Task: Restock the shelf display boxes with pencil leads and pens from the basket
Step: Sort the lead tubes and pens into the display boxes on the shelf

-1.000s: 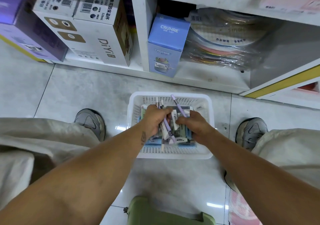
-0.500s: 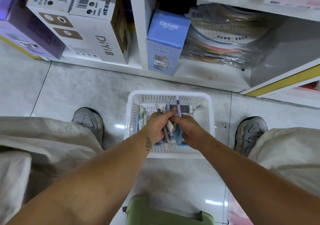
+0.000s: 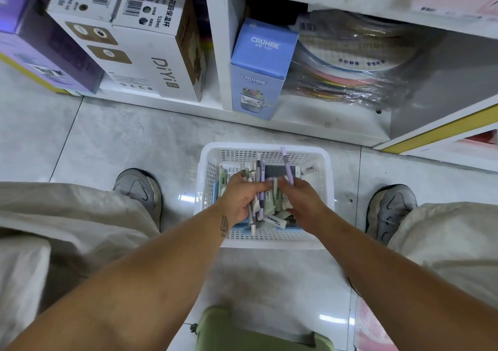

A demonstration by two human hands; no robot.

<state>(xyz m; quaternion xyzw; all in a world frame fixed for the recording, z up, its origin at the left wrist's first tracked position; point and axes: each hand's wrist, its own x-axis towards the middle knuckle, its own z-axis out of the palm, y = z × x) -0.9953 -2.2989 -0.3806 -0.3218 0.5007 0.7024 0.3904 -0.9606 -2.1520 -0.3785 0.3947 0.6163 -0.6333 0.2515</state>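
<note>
Gathering step: in the white basket (image 3: 265, 149) on the floor, the left hand (image 3: 239, 198) grips several pens (image 3: 259, 188); the right hand (image 3: 301, 197), at 3 o'clock, pinches a purple pen (image 3: 286, 162). Next, lift them toward the shelf (image 3: 331, 126) at 12 o'clock.

Bright even indoor light, small glare spots on floor tiles (image 3: 186, 197), wide-angle edge bending, blurred top edge.
</note>
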